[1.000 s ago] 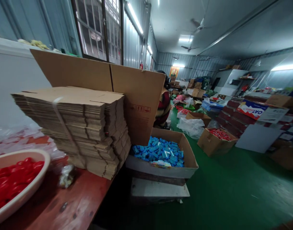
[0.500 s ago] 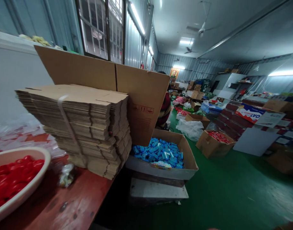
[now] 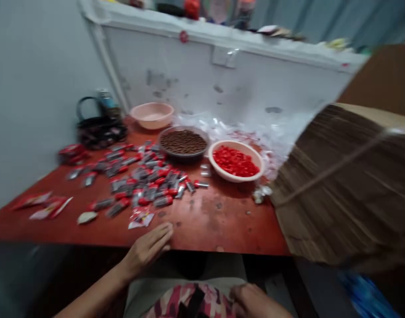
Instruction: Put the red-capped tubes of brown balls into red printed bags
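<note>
Workshop with stacked flat cartons (image 3: 334, 190)

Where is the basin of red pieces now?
In the head view, the basin of red pieces stands on the table, right of centre, between the dark bowl and the cardboard stack.

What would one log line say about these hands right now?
left hand: by edge of table | nearest it: small packet | right hand: beside patterned cloth, blurred | grips: unclear
</note>
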Available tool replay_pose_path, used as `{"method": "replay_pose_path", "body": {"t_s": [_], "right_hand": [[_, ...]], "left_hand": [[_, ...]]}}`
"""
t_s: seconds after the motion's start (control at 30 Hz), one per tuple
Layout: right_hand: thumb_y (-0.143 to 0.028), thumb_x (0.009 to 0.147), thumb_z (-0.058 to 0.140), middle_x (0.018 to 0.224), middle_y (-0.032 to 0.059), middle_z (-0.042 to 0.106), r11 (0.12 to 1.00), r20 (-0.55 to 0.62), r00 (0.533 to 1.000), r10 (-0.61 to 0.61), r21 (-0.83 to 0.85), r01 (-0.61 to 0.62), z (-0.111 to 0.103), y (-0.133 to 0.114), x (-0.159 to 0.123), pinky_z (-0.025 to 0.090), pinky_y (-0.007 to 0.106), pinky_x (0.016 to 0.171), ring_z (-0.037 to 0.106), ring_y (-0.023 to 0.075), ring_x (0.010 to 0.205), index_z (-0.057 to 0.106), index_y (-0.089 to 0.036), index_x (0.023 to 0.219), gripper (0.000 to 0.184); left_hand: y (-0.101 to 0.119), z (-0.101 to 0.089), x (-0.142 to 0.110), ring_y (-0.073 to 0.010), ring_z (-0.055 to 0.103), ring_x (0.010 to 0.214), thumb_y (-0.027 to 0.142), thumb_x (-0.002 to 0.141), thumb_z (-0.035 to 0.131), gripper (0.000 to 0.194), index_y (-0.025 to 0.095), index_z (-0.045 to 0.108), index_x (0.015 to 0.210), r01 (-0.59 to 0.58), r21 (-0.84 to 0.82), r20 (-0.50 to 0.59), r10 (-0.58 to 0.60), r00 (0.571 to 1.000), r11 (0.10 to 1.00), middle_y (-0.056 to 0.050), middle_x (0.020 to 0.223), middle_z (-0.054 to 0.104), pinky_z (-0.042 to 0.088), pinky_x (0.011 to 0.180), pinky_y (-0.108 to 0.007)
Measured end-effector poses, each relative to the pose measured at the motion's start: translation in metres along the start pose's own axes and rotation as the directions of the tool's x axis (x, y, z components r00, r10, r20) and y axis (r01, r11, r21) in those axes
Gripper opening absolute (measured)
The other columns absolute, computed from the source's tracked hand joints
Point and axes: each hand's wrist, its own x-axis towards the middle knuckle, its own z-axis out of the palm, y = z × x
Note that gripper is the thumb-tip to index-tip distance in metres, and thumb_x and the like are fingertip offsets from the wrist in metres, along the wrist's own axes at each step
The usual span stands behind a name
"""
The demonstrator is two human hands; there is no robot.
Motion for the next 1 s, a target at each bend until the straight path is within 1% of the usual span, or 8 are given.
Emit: {"method": "replay_pose_path", "body": {"t_s": [0.1, 0.27, 0.37, 0.5, 0.6, 0.73, 0.83, 1.0], "right_hand": [[-0.022, 0.08, 0.046, 0.09, 0.0037, 0.064, 0.988, 0.091, 0.985, -0.145, -0.037, 0.149, -0.015, -0.023, 0.039, 0.042, 0.024, 0.071, 0.058, 0.0177, 0.085, 0.059, -0.021, 0.096, 0.02], [-0.023, 0.08, 0.044, 0.111, 0.006, 0.058, 0.948, 0.125, 0.942, -0.312, -0.031, 0.318, -0.019, -0.065, 0.071, 0.038, 0.024, 0.084, 0.053, 0.0192, 0.101, 0.05, -0.02, 0.114, 0.034], [-0.025, 0.08, 0.045, 0.109, 0.0067, 0.059, 0.923, 0.183, 0.91, -0.372, -0.033, 0.384, -0.012, -0.08, 0.09, 0.039, 0.024, 0.083, 0.054, 0.0197, 0.099, 0.051, -0.019, 0.113, 0.034], [-0.029, 0.08, 0.047, 0.108, 0.0063, 0.06, 0.903, 0.24, 0.881, -0.408, -0.04, 0.429, -0.003, -0.094, 0.105, 0.039, 0.024, 0.082, 0.055, 0.0206, 0.097, 0.051, -0.02, 0.113, 0.035], [-0.028, 0.079, 0.048, 0.103, 0.0049, 0.062, 0.902, 0.253, 0.876, -0.41, -0.029, 0.431, 0.001, -0.1, 0.108, 0.04, 0.021, 0.077, 0.057, 0.0188, 0.092, 0.052, -0.02, 0.111, 0.033], [-0.019, 0.077, 0.047, 0.098, 0.0026, 0.062, 0.906, 0.25, 0.878, -0.408, -0.006, 0.423, 0.002, -0.103, 0.109, 0.039, 0.019, 0.073, 0.057, 0.0159, 0.086, 0.053, -0.021, 0.106, 0.03], [-0.019, 0.077, 0.046, 0.092, 0.002, 0.063, 0.907, 0.257, 0.877, -0.407, 0.002, 0.42, 0.001, -0.105, 0.112, 0.038, 0.018, 0.07, 0.057, 0.015, 0.082, 0.056, -0.021, 0.098, 0.023], [-0.021, 0.079, 0.044, 0.089, 0.0015, 0.063, 0.912, 0.284, 0.874, -0.395, 0.004, 0.411, 0.004, -0.113, 0.118, 0.037, 0.018, 0.067, 0.056, 0.0148, 0.079, 0.057, -0.021, 0.094, 0.02]], "left_hand": [[-0.006, 0.005, -0.014, -0.0211, 0.044, 0.112, 0.016, 0.081, 0.044, 0.048, 0.02, 0.033, 0.127, 0.318, 0.02, -0.064, -0.317, 0.946, 0.948, -0.01, 0.12, 0.051, 0.042, 0.09, -0.036], [-0.024, -0.006, -0.034, -0.0219, 0.039, 0.116, 0.022, 0.082, 0.042, 0.039, 0.022, 0.042, 0.121, 0.646, 0.114, -0.201, -0.62, 0.759, 0.754, -0.009, 0.12, 0.049, 0.035, 0.095, -0.04], [-0.034, -0.005, -0.043, -0.0256, 0.031, 0.121, 0.029, 0.081, 0.043, 0.037, 0.02, 0.047, 0.117, 0.692, 0.204, -0.142, -0.679, 0.721, 0.692, -0.01, 0.124, 0.047, 0.029, 0.097, -0.045], [-0.036, 0.011, -0.04, -0.0301, 0.024, 0.124, 0.036, 0.08, 0.043, 0.041, 0.022, 0.047, 0.118, 0.707, 0.27, -0.057, -0.722, 0.69, 0.654, -0.011, 0.132, 0.037, 0.022, 0.096, -0.053], [-0.033, 0.016, -0.036, -0.0296, 0.021, 0.125, 0.036, 0.08, 0.043, 0.042, 0.021, 0.046, 0.119, 0.713, 0.247, -0.081, -0.719, 0.69, 0.657, -0.011, 0.134, 0.034, 0.021, 0.097, -0.053], [-0.033, 0.009, -0.045, -0.0261, 0.022, 0.125, 0.029, 0.081, 0.043, 0.041, 0.019, 0.044, 0.121, 0.725, 0.197, -0.182, -0.702, 0.689, 0.66, -0.01, 0.132, 0.038, 0.022, 0.099, -0.048], [-0.043, -0.004, -0.059, -0.0258, 0.024, 0.124, 0.026, 0.082, 0.041, 0.041, 0.02, 0.042, 0.122, 0.797, 0.204, -0.296, -0.74, 0.603, 0.568, -0.01, 0.131, 0.038, 0.024, 0.098, -0.048], [-0.081, -0.026, -0.087, -0.0301, 0.021, 0.125, 0.026, 0.081, 0.04, 0.042, 0.017, 0.042, 0.122, 0.915, 0.26, -0.403, -0.826, 0.393, 0.309, -0.014, 0.133, 0.035, 0.019, 0.097, -0.053]]}}
